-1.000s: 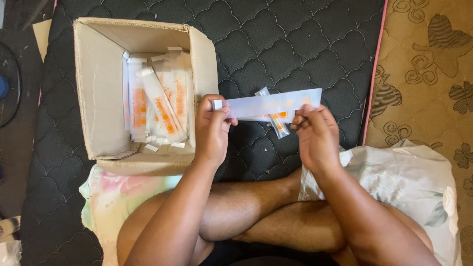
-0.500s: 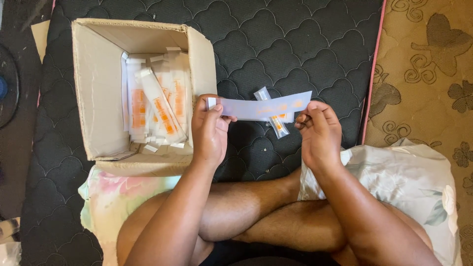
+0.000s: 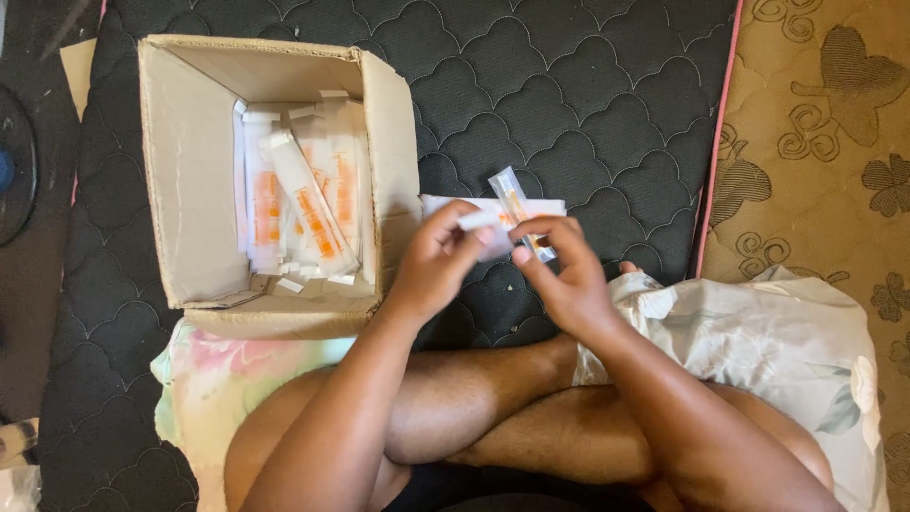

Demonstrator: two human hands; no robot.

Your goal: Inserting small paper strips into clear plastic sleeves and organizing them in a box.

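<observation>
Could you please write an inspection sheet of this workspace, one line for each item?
Surface: black quilted mattress, dark floor on the left, patterned beige mat on the right.
Job's things: white paper sleeve and a small clear sachet, both held between the hands.
Clutter: open cardboard box with white and orange packets inside.
Hands: left hand and right hand both pinch the sleeve, close together, above the crossed legs.
Cables: nothing seen.
Surroundings: floral pillows beside both legs; a dark round object at the left edge, too cut off to identify.
</observation>
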